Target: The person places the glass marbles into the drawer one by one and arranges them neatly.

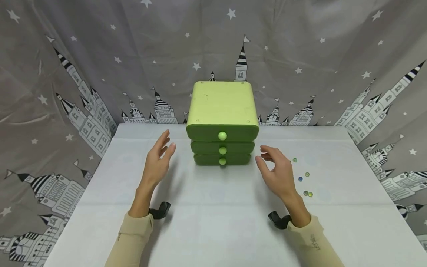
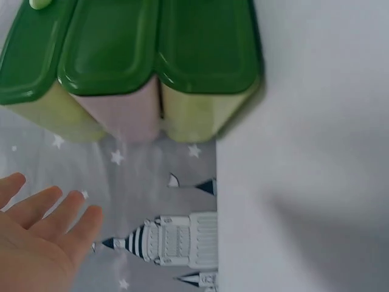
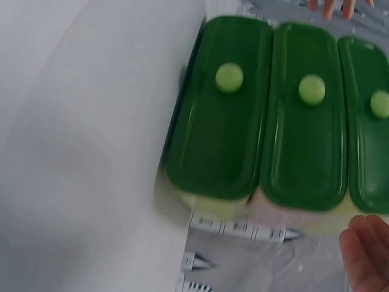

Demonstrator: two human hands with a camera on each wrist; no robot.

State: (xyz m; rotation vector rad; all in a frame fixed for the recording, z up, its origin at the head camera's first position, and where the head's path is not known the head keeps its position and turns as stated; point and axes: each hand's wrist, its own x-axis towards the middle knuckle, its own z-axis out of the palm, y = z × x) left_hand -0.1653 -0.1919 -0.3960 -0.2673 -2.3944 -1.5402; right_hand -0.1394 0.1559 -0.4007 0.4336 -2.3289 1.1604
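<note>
A small chest of drawers [image 1: 221, 104] stands at the back middle of the white table, with a light yellow-green top and three dark green drawer fronts, each with a round light green knob [image 1: 222, 136]. All three drawers are closed. My left hand [image 1: 156, 165] hovers to the left of the chest, fingers relaxed and holding nothing. On the other side, my right hand [image 1: 277, 171] is raised near the chest's right edge, its fingers loosely bent around air. Both wrist views show the drawer fronts [image 2: 112, 45] close by, with fingers [image 3: 364, 249] apart from them.
Several small glass beads [image 1: 300, 179] in green and blue lie on the table to the right of my right hand. A grey curtain [image 1: 160, 48] printed with castles and stars hangs behind and beside the white table [image 1: 220, 222]. Each wrist wears a black camera mount [image 1: 161, 210].
</note>
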